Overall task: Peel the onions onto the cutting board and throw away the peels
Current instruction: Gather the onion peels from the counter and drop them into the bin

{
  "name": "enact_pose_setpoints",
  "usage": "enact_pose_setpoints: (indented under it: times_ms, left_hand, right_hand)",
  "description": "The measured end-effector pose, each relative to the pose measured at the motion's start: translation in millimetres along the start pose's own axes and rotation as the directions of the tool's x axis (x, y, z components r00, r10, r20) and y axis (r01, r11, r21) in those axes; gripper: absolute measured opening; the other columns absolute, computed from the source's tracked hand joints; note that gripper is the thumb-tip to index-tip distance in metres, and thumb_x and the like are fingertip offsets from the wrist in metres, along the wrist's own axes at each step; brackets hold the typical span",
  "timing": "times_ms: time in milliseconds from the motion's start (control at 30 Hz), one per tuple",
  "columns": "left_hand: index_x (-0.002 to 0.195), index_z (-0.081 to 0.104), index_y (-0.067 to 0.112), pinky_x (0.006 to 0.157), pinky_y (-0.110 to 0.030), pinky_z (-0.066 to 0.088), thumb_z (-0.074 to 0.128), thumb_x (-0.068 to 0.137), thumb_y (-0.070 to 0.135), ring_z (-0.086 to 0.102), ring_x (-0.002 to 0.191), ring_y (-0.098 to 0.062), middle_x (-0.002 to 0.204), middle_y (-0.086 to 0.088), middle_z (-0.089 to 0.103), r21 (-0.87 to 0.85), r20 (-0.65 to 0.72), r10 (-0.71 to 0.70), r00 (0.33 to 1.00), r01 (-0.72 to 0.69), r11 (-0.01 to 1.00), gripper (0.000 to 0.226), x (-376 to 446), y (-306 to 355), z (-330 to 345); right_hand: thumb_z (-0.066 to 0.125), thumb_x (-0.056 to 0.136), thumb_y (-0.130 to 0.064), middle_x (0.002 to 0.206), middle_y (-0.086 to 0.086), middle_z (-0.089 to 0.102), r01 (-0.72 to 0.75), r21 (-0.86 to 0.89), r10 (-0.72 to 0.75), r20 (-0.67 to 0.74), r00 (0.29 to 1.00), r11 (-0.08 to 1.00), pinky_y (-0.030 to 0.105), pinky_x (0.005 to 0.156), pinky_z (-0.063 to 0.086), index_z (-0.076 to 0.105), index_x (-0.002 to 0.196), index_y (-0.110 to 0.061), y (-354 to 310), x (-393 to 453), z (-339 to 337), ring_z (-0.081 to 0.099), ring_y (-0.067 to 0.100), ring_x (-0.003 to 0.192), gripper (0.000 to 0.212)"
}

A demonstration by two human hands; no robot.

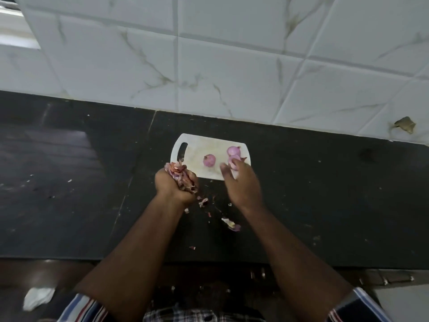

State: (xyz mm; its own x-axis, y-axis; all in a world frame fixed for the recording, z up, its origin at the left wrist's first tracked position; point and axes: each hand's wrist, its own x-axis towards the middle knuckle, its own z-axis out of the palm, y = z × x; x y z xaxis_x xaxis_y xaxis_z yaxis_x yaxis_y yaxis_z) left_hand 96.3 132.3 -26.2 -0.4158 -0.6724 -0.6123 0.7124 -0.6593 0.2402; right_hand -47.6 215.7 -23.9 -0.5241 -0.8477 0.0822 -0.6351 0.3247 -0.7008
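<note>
Head view: left hand [176, 185] clenched round a bundle of peels [180, 175], at the near left corner of the cutting board [197, 147]. Right hand [241, 182] over the board's near right corner, blurred, fingers loosely spread, touching or just above peeled onions [233, 154]; cannot tell which. Another peeled onion [209, 160] mid-board.

Likely trouble: overfull fist shedding scraps on the way to a bin; loose peels [231, 224] on the counter [325, 194] easily missed; onions rolling off if nudged.

No bin or other container in sight.
</note>
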Motion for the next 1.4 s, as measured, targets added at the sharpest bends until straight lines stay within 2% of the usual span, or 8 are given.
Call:
enact_pose_setpoints:
  times_ms: [267,500,633,767,900,1067,1267,1400]
  left_hand:
    - [0.058,0.052,0.021,0.046,-0.016,0.044,0.036,0.091,0.023,0.047,0.049,-0.009,0.058,0.005,0.049,-0.074,-0.143,0.021,0.990,-0.031,0.997,0.036,9,21,-26]
    - [0.065,0.057,0.021,0.046,-0.018,0.046,0.039,0.090,0.024,0.051,0.052,-0.009,0.063,0.006,0.053,0.000,-0.140,0.026,0.990,-0.027,1.000,0.031,13,28,-45]
    - [0.061,0.056,0.021,0.047,-0.017,0.046,0.040,0.091,0.023,0.050,0.054,-0.009,0.063,0.006,0.054,-0.021,-0.138,0.024,0.990,-0.027,0.999,0.034,12,35,-53]
    - [0.060,0.055,0.022,0.048,-0.017,0.045,0.041,0.090,0.023,0.050,0.054,-0.009,0.063,0.006,0.052,-0.033,-0.146,0.008,0.989,-0.013,0.999,0.033,14,36,-55]
    - [0.058,0.054,0.021,0.049,-0.018,0.046,0.039,0.090,0.023,0.051,0.053,-0.010,0.065,0.005,0.052,-0.028,-0.149,-0.009,0.989,0.005,1.000,0.036,22,30,-52]
    - [0.060,0.058,0.019,0.048,-0.018,0.048,0.040,0.092,0.025,0.052,0.053,-0.010,0.064,0.004,0.055,-0.089,-0.153,-0.013,0.988,0.000,0.996,0.037,24,40,-56]
    - [0.053,0.059,0.015,0.049,-0.016,0.047,0.040,0.092,0.023,0.052,0.052,-0.009,0.061,0.005,0.053,-0.091,-0.171,-0.010,0.985,-0.006,0.996,0.044,25,45,-66]
    - [0.068,0.056,0.020,0.050,-0.018,0.047,0.042,0.089,0.025,0.051,0.058,-0.009,0.069,0.006,0.052,-0.068,-0.169,-0.022,0.985,0.010,0.998,0.027,29,41,-65]
  right_hand:
    - [0.020,0.079,-0.086,0.165,0.019,0.006,-0.013,-0.495,0.116,0.179,0.977,0.869,0.044,0.123,0.002,0.011,0.157,-0.005,74,-67,68,0.003,0.032,0.153,0.114]
    - [0.042,0.098,-0.057,0.162,0.015,0.024,0.103,-0.231,-0.047,0.235,0.971,0.967,0.042,0.124,0.015,0.024,0.155,-0.006,33,-9,109,0.017,0.028,0.151,0.078]
    - [0.044,0.095,-0.051,0.148,0.009,0.050,0.183,-0.236,-0.176,0.053,0.983,0.954,0.047,0.118,0.029,0.053,0.140,-0.010,59,-12,92,0.037,0.024,0.143,0.061]
    - [0.036,0.093,-0.063,0.160,0.015,0.030,0.027,-0.402,0.009,0.088,0.996,0.915,0.044,0.124,0.014,0.036,0.150,-0.005,91,-1,73,0.021,0.027,0.151,0.081]
    - [0.016,0.090,-0.064,0.163,0.012,0.024,0.245,-0.288,-0.136,0.350,0.927,0.926,0.037,0.125,0.007,0.026,0.154,-0.007,52,-22,107,0.015,0.024,0.153,0.086]
    - [0.036,0.097,-0.059,0.160,0.010,0.033,0.046,-0.308,-0.024,0.074,0.997,0.950,0.047,0.123,0.017,0.036,0.150,-0.010,77,-32,72,0.023,0.025,0.150,0.073]
    - [0.018,0.081,-0.089,0.164,0.020,0.011,0.065,-0.508,0.033,0.182,0.983,0.859,0.043,0.123,0.003,0.017,0.156,-0.004,54,-43,99,0.006,0.033,0.153,0.113]
    - [0.036,0.095,-0.062,0.163,0.017,0.019,0.231,-0.393,-0.122,0.284,0.951,0.890,0.043,0.125,0.009,0.024,0.154,-0.005,31,-23,126,0.012,0.031,0.153,0.084]
